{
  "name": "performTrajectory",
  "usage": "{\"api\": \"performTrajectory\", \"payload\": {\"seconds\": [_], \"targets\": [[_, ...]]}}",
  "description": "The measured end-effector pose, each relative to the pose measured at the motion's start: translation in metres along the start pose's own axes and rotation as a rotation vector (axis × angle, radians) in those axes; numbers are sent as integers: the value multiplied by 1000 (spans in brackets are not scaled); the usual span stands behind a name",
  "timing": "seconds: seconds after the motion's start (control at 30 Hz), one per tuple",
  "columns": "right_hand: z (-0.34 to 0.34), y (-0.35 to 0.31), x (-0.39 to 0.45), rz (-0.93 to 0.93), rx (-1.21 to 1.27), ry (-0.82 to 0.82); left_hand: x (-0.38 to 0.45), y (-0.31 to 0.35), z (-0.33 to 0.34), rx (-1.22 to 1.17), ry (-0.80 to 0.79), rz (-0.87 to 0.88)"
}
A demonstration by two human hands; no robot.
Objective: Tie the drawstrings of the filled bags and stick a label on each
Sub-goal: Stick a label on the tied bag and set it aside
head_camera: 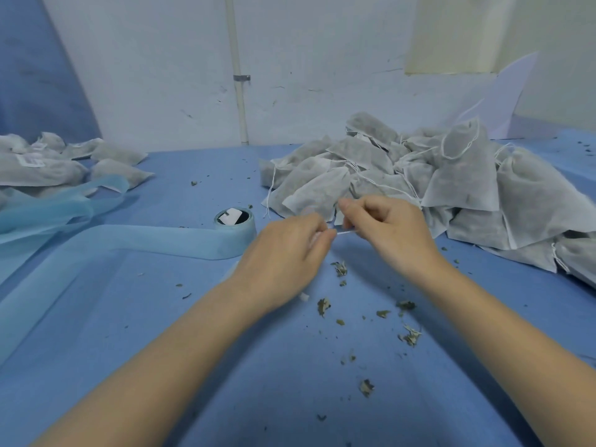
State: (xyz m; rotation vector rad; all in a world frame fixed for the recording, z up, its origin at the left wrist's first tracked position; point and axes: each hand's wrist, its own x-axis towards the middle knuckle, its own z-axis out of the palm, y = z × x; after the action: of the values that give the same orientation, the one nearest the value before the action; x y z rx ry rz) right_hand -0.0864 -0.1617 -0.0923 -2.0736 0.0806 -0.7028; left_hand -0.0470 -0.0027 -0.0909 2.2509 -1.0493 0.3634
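Note:
My left hand (290, 250) and my right hand (387, 227) meet at the table's middle, each pinching an end of a thin white drawstring (344, 232) stretched between the fingertips. The string seems to belong to a grey filled bag (317, 191) lying just beyond my fingers, at the front of a big heap of untied grey bags (451, 175) on the right. A label roll (234, 221) with pale blue backing stands left of my hands. Tied bags (48, 166), one with a white label, lie at far left.
The blue backing strip (145, 238) trails from the roll leftward across the blue table (258, 366). Dried leaf crumbs (409, 333) are scattered near my forearms. A white wall with a pipe (238, 91) closes the back.

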Motion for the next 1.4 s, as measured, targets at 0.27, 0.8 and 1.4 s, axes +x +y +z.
{"api": "performTrajectory", "payload": {"seconds": [0.27, 0.8, 1.4], "targets": [[8, -13, 1, 645, 881, -242, 3, 2, 4, -282, 89, -163], [32, -14, -9, 447, 1111, -357, -3, 2, 6, -552, 271, -370], [29, -19, -17, 6, -124, -134, -4, 3, 16, -346, 318, -403]]}}
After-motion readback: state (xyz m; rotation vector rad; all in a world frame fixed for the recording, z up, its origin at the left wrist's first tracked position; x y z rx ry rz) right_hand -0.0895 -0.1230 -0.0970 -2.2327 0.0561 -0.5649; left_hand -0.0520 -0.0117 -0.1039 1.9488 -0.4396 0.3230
